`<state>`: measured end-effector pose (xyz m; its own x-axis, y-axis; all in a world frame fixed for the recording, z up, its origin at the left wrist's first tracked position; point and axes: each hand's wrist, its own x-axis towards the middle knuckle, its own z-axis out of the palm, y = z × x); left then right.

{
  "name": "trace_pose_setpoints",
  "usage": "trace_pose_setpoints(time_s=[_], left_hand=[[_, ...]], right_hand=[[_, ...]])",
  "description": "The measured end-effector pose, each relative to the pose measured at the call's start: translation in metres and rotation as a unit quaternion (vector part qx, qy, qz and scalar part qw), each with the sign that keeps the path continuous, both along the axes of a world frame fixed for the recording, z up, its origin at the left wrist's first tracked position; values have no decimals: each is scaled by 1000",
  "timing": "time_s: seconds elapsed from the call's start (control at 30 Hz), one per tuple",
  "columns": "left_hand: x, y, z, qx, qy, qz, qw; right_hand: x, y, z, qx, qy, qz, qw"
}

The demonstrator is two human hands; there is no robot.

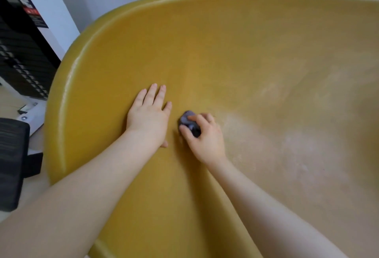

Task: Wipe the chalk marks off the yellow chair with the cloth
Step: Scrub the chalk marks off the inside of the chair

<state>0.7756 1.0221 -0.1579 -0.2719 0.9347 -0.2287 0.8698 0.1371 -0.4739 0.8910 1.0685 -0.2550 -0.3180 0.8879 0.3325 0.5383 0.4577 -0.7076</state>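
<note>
A yellow chair (pixel 225 57) fills the view, its seat hazed with pale chalk marks (pixel 291 147) toward three o'clock. The left hand (pixel 148 115) lies flat, grip open, fingers straight on the seat. Just beside it at three o'clock, the right hand (pixel 205 139) grips a wadded dark cloth (pixel 189 123) against the seat.

Yellow chair (pixel 225 52) is a glossy curved shell with whitish chalk marks (pixel 287 145) smeared across its right half; small bunched purple-grey cloth (pixel 187 120) sits mid-seat, just left of them.

Cloth (pixel 189 123) in right hand (pixel 205 139)
</note>
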Motion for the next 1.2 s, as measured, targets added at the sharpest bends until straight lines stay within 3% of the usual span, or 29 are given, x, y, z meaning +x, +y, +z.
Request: trace_pose_setpoints(time_s=[0.13,0.3,0.37,0.5,0.63,0.7,0.93,1.07,1.2], left_hand=[[2,0,-2,1,-16,12,1000],[0,-5,-1,-18,-25,10,999],[0,-7,-2,-26,-23,9,999],[1,-7,-7,-37,-10,17,999],[6,-3,-7,-31,-18,15,999],[8,-3,-7,-24,-20,16,999],[11,-3,-8,-28,-15,17,999],[14,-5,-4,-26,-21,3,999],[18,-27,-2,-27,-6,-14,1000]], right_hand=[[1,-41,-12,6,17,44,999],[4,-20,-6,51,-30,74,995],[4,11,-5,46,-31,42,998],[15,75,2,68,-97,-116,986],[9,77,1,64,-112,-169,977],[9,59,-5,54,-92,-141,984],[40,-38,-32,93,-68,103,988],[47,-62,-33,75,-45,156,984],[41,-18,-43,91,-22,144,985]])
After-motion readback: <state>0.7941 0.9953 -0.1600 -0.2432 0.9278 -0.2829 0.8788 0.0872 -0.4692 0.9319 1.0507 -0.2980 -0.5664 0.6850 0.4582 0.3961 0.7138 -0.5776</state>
